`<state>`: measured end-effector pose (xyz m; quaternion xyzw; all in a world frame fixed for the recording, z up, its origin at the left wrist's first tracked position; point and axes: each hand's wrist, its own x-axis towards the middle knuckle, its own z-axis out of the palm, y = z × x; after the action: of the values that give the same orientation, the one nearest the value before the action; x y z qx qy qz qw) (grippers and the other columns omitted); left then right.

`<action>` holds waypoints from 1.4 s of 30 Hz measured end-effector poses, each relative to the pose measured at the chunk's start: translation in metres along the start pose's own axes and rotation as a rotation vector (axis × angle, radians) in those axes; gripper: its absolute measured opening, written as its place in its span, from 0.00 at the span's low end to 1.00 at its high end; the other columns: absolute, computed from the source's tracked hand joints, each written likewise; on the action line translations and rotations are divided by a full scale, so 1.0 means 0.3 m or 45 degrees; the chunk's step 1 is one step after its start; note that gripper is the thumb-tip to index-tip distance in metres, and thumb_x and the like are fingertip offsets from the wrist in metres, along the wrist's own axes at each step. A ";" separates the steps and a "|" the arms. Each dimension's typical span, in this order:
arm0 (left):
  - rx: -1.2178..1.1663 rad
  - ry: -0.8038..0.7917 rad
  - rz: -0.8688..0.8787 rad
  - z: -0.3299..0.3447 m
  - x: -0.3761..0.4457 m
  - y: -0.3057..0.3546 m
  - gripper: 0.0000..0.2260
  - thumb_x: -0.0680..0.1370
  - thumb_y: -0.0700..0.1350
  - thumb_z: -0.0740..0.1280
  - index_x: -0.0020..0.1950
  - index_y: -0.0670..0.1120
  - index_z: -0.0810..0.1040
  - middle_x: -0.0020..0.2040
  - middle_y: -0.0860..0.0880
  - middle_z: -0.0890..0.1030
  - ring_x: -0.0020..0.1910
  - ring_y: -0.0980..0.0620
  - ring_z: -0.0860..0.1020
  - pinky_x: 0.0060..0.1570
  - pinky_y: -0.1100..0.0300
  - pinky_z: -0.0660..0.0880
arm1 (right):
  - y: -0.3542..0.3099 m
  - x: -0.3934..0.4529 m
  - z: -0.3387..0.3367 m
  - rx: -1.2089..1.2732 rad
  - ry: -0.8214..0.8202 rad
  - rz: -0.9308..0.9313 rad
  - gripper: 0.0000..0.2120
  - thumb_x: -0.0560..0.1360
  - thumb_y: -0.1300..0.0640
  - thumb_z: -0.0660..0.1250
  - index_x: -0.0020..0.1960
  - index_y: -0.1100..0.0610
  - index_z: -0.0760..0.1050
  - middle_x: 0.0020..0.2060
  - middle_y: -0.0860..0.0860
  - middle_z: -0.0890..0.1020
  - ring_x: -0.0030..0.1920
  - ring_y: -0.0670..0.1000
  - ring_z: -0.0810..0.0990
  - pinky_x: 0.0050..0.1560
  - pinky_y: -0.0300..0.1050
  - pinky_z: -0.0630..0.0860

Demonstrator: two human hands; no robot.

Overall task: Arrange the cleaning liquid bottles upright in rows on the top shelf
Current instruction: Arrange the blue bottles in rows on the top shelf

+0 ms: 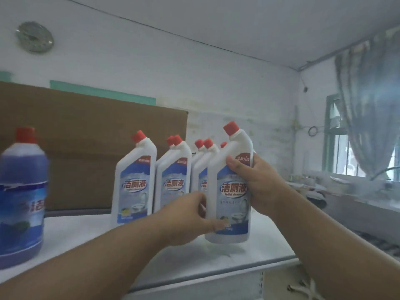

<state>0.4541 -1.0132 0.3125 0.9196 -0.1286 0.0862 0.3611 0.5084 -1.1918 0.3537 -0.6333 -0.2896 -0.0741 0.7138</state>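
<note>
Both hands on one white bottle [230, 187] with a red cap [231, 127], held just above the near right part of the shelf [91, 230], base not quite touching the white top. Right hand [257, 182] wrapped round its upper right side — thumb on the label, fingers curled behind, a firm grip on the bottle. Left hand [190, 217] curled round its lower left edge, thumb pressed across the bottom of the label. Bottle tilted slightly, neck angled to the left.

Behind and to the left, more bottles of the same kind, upright in rows running far from near: one alone [134, 180] at left, a pair [173, 176] in the middle, further ones [200, 167] partly hidden behind the held bottle. At near left, apart from these, a larger bottle [21, 195] of purple liquid with a red cap and blue label, blurred.

Brown cardboard [91, 135] upright at the far side of the shelf. On the wall, a round clock [34, 37]. At right, a window [346, 156] with a curtain [372, 109] — below it a cluttered counter [337, 191], too blurred to tell.
</note>
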 end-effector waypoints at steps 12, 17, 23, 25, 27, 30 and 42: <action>0.492 0.022 -0.253 0.417 0.421 0.260 0.24 0.79 0.60 0.65 0.70 0.49 0.71 0.65 0.48 0.77 0.62 0.45 0.77 0.61 0.53 0.75 | 0.176 0.207 -0.562 0.069 -0.040 0.112 0.26 0.71 0.54 0.76 0.66 0.61 0.74 0.56 0.62 0.83 0.54 0.66 0.83 0.57 0.68 0.78; 0.728 0.138 -0.232 0.492 0.441 0.213 0.17 0.79 0.62 0.61 0.60 0.52 0.72 0.60 0.49 0.78 0.57 0.47 0.75 0.60 0.49 0.74 | 0.230 0.269 -0.654 -0.264 -0.209 0.093 0.31 0.65 0.58 0.82 0.65 0.53 0.75 0.55 0.55 0.85 0.53 0.60 0.85 0.54 0.66 0.80; 0.879 0.154 -0.232 0.514 0.443 0.209 0.16 0.81 0.59 0.56 0.61 0.50 0.71 0.60 0.48 0.76 0.58 0.47 0.73 0.61 0.50 0.72 | 0.277 0.267 -0.707 -0.718 -0.309 0.181 0.32 0.62 0.58 0.84 0.60 0.43 0.74 0.51 0.44 0.85 0.50 0.50 0.86 0.51 0.56 0.84; 0.908 0.152 -0.247 0.515 0.444 0.209 0.15 0.81 0.58 0.56 0.60 0.50 0.70 0.60 0.48 0.76 0.57 0.47 0.72 0.61 0.50 0.72 | 0.278 0.284 -0.703 -0.760 -0.278 0.180 0.31 0.62 0.56 0.84 0.59 0.43 0.74 0.50 0.43 0.85 0.49 0.49 0.85 0.48 0.53 0.84; 0.932 0.137 -0.263 0.514 0.444 0.209 0.15 0.81 0.58 0.56 0.61 0.51 0.70 0.60 0.49 0.76 0.57 0.47 0.72 0.62 0.49 0.72 | 0.272 0.300 -0.692 -0.806 -0.266 0.196 0.30 0.62 0.55 0.84 0.58 0.43 0.73 0.49 0.42 0.84 0.48 0.48 0.85 0.46 0.50 0.85; 0.945 0.145 -0.265 0.514 0.445 0.209 0.14 0.81 0.58 0.57 0.60 0.51 0.69 0.59 0.50 0.75 0.57 0.48 0.71 0.61 0.50 0.71 | 0.270 0.321 -0.677 -0.890 -0.240 0.223 0.28 0.64 0.54 0.83 0.59 0.45 0.73 0.50 0.43 0.83 0.49 0.49 0.84 0.48 0.50 0.84; 0.950 0.174 -0.235 0.519 0.449 0.205 0.13 0.81 0.57 0.57 0.60 0.51 0.70 0.60 0.49 0.76 0.57 0.47 0.72 0.60 0.50 0.73 | 0.246 0.248 -0.649 -1.094 -0.187 0.141 0.23 0.70 0.51 0.78 0.60 0.48 0.71 0.53 0.45 0.81 0.50 0.50 0.81 0.55 0.51 0.81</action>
<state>0.5741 -1.1871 0.2731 0.9876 0.0193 0.1552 0.0157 0.6666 -1.3430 0.3221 -0.8909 -0.2480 -0.1043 0.3659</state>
